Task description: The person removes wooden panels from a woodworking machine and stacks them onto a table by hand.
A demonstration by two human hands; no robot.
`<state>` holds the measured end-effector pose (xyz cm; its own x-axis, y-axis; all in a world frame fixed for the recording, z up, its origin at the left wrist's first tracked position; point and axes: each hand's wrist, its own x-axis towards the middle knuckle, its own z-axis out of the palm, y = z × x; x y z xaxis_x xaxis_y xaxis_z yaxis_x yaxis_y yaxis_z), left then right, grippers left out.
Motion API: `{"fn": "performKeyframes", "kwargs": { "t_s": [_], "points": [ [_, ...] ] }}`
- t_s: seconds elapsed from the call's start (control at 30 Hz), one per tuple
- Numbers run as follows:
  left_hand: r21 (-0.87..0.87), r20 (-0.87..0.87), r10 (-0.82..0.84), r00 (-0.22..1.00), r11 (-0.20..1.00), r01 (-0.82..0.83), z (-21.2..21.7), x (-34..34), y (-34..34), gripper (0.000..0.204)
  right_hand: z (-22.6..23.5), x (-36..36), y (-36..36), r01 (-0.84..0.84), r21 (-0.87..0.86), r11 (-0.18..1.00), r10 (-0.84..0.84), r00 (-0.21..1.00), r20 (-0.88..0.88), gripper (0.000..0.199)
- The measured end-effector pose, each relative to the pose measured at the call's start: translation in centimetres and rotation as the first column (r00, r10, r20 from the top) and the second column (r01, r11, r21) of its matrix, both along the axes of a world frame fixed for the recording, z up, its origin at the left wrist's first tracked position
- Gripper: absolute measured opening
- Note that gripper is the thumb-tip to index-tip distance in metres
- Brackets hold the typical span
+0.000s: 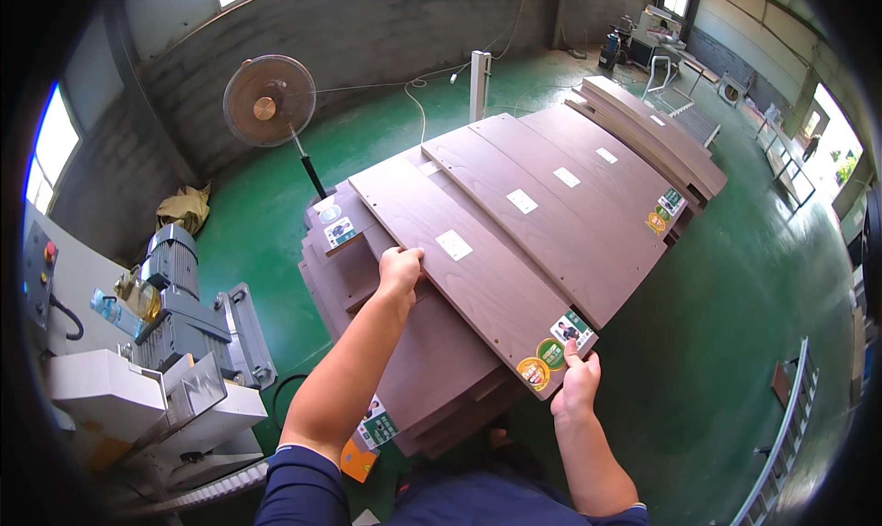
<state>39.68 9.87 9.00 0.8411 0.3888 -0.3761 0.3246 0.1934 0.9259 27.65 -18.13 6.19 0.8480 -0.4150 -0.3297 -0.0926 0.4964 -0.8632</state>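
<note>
At the centre of the frame, you hold a long dark-brown wood-grain laminate board (478, 260) by its two edges: your left hand (400, 271) is curled over the board's left long edge, fingers wrapped on top, while your right hand (577, 385) clasps the near corner at lower centre-right, thumb pressing up beside the round yellow and green stickers (542, 362) on that end. Both hands are closed on the board, which lies slanted from upper left to lower right on top of a heap of similar brown panels (404, 370) filling the middle of the frame. A small white rectangular label (454, 245) sits on the board's face just right of your left hand. More long brown boards (570, 195) fan out beside it toward the upper right, each with its own white label, and a further stack of panels (652, 131) lies beyond them near the top right. In the upper left, a round pedestal fan with a wire cage (268, 101) stands on the green painted floor (735, 324) before a grey block wall (367, 30). At lower left, a grey-and-white woodworking machine with an electric motor (175, 342) sits just beside the pile. A crumpled tan cloth (184, 209) lies on the floor near the wall at left, and a white upright post (479, 83) rises behind the boards at top centre.
</note>
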Motion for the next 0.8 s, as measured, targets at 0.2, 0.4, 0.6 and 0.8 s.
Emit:
{"fn": "performKeyframes", "kwargs": {
  "t_s": [0.2,0.4,0.6,0.8],
  "points": [
    [0.611,-0.195,-0.091,0.977,0.768,0.193,0.9,0.5,-1.4,0.063,1.2,0.2,-2.8,-0.234,-0.154,0.960,0.220,0.970,-0.099,0.017],
    [0.498,0.008,-0.106,0.994,0.863,0.088,0.2,1.4,-2.9,0.065,1.0,1.1,-2.7,-0.288,-0.075,0.955,0.282,0.957,-0.072,0.018],
    [0.453,0.058,-0.091,0.994,0.890,0.055,0.3,1.2,-3.0,0.065,-0.2,1.4,-2.5,-0.242,-0.079,0.967,0.242,0.970,-0.004,0.019],
    [0.476,0.036,-0.121,0.992,0.875,0.089,0.0,0.5,-4.5,0.066,0.4,0.7,-3.0,-0.249,-0.053,0.967,0.247,0.968,-0.043,0.018]
  ]
}}
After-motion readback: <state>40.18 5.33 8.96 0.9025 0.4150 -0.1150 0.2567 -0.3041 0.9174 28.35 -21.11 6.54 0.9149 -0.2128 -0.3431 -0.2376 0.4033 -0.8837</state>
